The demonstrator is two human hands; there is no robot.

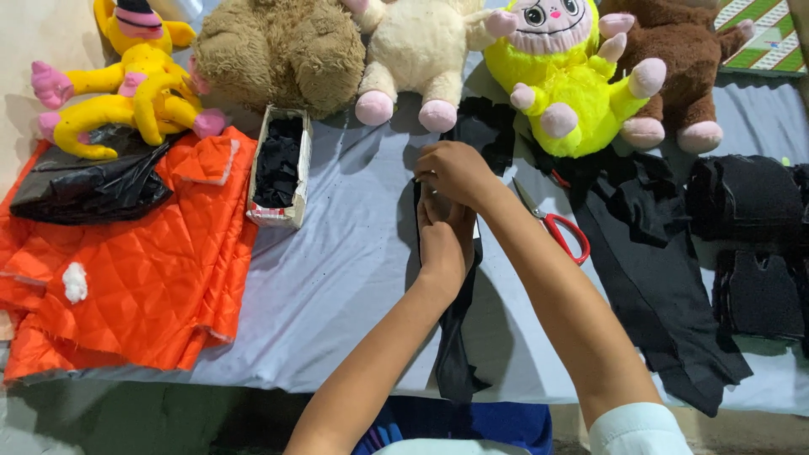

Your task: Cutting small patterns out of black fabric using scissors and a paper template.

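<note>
Head view: black cloth strip (456, 337) lies under both hands' grip, seemingly pinched.

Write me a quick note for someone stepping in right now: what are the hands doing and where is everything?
Left hand and right hand meet over a black fabric strip on the grey table cover, both pressing or pinching it; the exact grip is hidden. Red-handled scissors lie just right, untouched. More black fabric lies right, and a box of black pieces left. Nothing shows how much is finished.
</note>
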